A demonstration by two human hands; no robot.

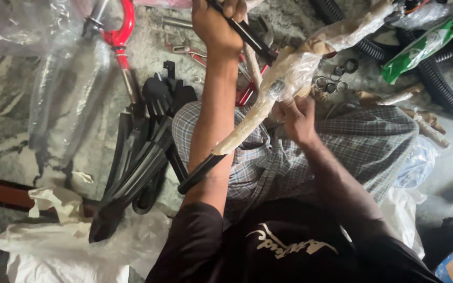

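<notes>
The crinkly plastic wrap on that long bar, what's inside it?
A black metal tube pokes out of the plastic wrap at the lower end. The rest is covered; brownish paper shows through near the right hand.

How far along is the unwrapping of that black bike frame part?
Partly done. The lower end of the black tube is already bare. In hand: the left hand grips a black bar at the top, and the right hand pulls at the plastic wrap. Left: wrap covers the middle and upper stretch. Black mudguards and a red frame piece lie on the floor.
</notes>
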